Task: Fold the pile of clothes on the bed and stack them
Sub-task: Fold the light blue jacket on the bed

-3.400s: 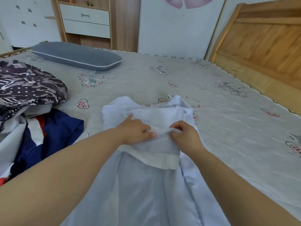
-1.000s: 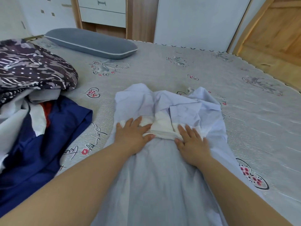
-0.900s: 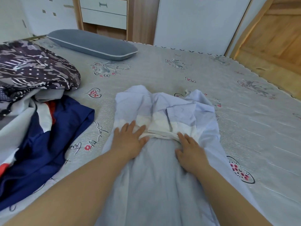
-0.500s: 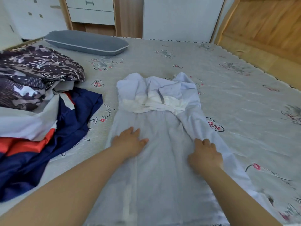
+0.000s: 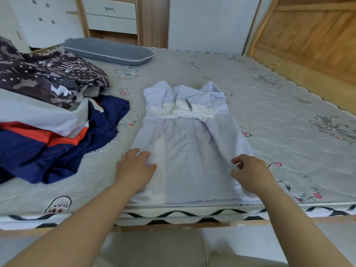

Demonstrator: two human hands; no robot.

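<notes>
A pale blue dress (image 5: 185, 147) with a white waistband lies spread lengthwise on the bed (image 5: 269, 116), its hem at the near edge. My left hand (image 5: 134, 168) rests flat on the lower left part of the skirt, fingers straight. My right hand (image 5: 248, 172) is over the lower right edge of the skirt with fingers loosely curled; whether it pinches the cloth is unclear. To the left lies the unfolded pile (image 5: 44, 116): a dark patterned garment, a grey-white piece and a navy garment with orange stripes.
A grey pillow (image 5: 107, 51) lies at the far side of the bed. A wooden headboard (image 5: 312, 31) rises on the right. Drawers (image 5: 109, 16) and a white cabinet stand behind the bed. Tiled floor (image 5: 173, 247) shows below the near edge.
Both hands slid from the dress's waistband down the skirt toward the hem, smoothing it. The view pulled back, so the bed's near edge and the floor now show.
</notes>
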